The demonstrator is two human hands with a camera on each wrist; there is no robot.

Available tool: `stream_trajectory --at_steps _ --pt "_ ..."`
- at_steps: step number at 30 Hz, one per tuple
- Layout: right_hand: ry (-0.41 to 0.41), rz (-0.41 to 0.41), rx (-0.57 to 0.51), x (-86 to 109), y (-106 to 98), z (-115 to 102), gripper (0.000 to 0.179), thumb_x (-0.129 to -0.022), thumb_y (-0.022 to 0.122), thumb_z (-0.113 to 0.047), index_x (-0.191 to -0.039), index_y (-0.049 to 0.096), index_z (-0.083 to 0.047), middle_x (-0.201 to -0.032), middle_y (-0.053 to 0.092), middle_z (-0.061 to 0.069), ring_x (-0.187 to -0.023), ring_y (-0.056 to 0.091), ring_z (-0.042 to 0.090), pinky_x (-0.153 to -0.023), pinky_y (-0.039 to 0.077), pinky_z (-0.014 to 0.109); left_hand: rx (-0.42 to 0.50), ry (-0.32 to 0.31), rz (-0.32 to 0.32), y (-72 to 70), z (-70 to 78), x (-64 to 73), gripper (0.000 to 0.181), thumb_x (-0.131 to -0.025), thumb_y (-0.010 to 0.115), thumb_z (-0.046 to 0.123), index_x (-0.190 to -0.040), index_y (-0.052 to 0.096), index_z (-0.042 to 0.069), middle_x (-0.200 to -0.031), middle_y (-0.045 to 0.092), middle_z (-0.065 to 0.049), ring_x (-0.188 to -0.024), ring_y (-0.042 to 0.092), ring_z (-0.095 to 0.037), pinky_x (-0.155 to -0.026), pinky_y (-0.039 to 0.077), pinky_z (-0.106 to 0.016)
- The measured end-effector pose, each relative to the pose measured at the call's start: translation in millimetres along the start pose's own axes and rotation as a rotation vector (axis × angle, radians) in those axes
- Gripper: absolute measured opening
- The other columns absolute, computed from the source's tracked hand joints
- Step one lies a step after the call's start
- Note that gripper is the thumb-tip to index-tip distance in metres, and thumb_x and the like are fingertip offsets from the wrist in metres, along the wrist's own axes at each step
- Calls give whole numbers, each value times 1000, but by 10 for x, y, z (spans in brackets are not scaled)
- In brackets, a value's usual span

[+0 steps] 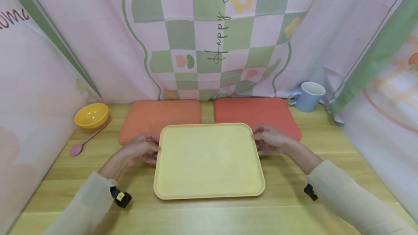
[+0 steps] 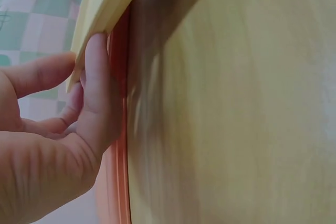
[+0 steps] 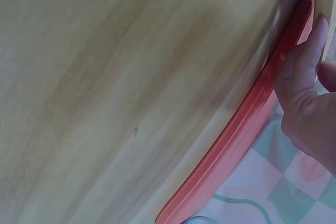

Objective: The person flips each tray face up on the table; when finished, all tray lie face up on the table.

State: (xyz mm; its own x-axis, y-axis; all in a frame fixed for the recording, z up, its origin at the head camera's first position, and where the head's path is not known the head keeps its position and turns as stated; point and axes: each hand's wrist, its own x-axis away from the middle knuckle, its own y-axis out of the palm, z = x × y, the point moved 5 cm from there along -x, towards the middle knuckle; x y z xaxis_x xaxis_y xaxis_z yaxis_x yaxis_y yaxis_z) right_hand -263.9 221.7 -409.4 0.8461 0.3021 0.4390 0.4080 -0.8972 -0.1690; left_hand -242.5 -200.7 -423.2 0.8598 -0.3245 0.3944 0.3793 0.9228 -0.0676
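Observation:
A pale yellow rectangular tray [image 1: 209, 160] is held between both hands in the middle of the head view. My left hand [image 1: 142, 149] grips its left edge, with the thumb on the rim and fingers underneath. In the left wrist view, that tray edge [image 2: 105, 3] shows between thumb and fingers, above the wooden tabletop. On the opposite side, my right hand [image 1: 269, 139] pinches the right edge near the far corner. The right wrist view shows only a strip of the tray [image 3: 329, 30] beside the fingers. The tray's far side overlaps the orange and red trays in the head view.
Behind lie an orange tray [image 1: 160, 113] and a red tray [image 1: 254, 110] side by side against the curtain [image 1: 209, 35]. A yellow bowl [image 1: 91, 116] and a pink spoon [image 1: 76, 149] are at the left. A blue mug [image 1: 308, 97] stands at the back right.

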Motion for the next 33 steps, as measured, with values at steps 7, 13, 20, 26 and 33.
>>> stream_trajectory --at_steps 7,13,20,26,33 --pt "9 -5 17 20 24 10 20 -104 49 -8 -120 43 4 -91 56 12 -78 60 19 -63 61 34 16 -30 -4 29 -51 -20 15 -100 58 6 -110 48 0 -88 63 -12 -73 65 -20 -64 62 -34" --pt "15 4 18 4 24 28 23 -104 51 -6 -121 45 7 -94 57 12 -80 62 19 -65 61 33 -11 -37 0 36 -85 -51 14 -100 57 5 -109 51 -3 -91 62 -13 -76 65 -21 -66 62 -35" --pt "-18 14 32 -8 -9 37 23 -101 56 -1 -118 52 13 -90 62 10 -77 64 15 -69 60 29 -9 -48 20 14 -110 -85 16 -96 63 1 -107 53 -6 -90 63 -12 -76 68 -19 -70 62 -33" --pt "-37 9 14 -1 -17 45 26 -99 58 1 -119 53 18 -95 62 12 -80 66 15 -74 61 30 15 -27 10 -31 -126 -113 30 -93 64 -4 -119 53 -13 -96 66 -13 -83 70 -22 -75 62 -36" --pt "-44 -6 -8 15 -31 51 35 -100 58 2 -127 49 21 -105 63 14 -86 68 17 -79 61 33 57 -10 37 -31 -77 -142 29 -93 64 -5 -118 52 -13 -95 65 -12 -83 68 -19 -77 61 -33"
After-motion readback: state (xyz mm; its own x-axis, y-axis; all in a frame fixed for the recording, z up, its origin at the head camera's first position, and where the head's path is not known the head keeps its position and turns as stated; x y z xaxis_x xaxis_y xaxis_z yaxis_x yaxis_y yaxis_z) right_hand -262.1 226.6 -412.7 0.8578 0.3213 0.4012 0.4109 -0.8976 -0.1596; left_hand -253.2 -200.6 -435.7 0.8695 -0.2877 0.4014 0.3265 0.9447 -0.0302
